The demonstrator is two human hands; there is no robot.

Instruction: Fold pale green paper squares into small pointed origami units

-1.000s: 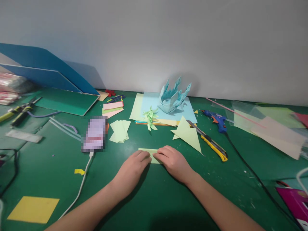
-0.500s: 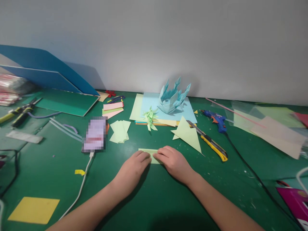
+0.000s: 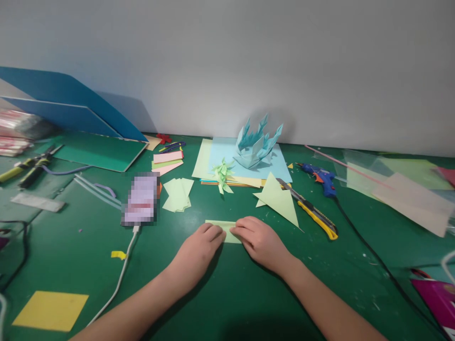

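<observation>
A small pale green piece of paper (image 3: pixel 232 237) lies on the green tabletop, with a fold line or folded edge along its far side. My left hand (image 3: pixel 199 248) covers its left part, fingers closed together and pressed on it. From the other side, my right hand (image 3: pixel 259 237) holds it down with bunched fingers. A narrow gap separates the two sets of fingertips, and both thumbs are mostly hidden. Beyond the hands sit a small green folded-paper piece (image 3: pixel 223 174) and a blue folded-paper bowl with pointed tips (image 3: pixel 250 156). Pale green paper slips (image 3: pixel 177 195) lie to the left.
A yellow utility knife (image 3: pixel 316 218) lies beside green paper triangles (image 3: pixel 279 201). Farther right is a blue glue gun (image 3: pixel 322 177) with a trailing black cord. On the left are a phone (image 3: pixel 141 199) on a white cable (image 3: pixel 122 272), pliers (image 3: pixel 33 173) and a yellow paper (image 3: pixel 50 310).
My right hand has slid slightly to the right along the paper, widening the gap between my fingertips a little. My left hand stays almost in place.
</observation>
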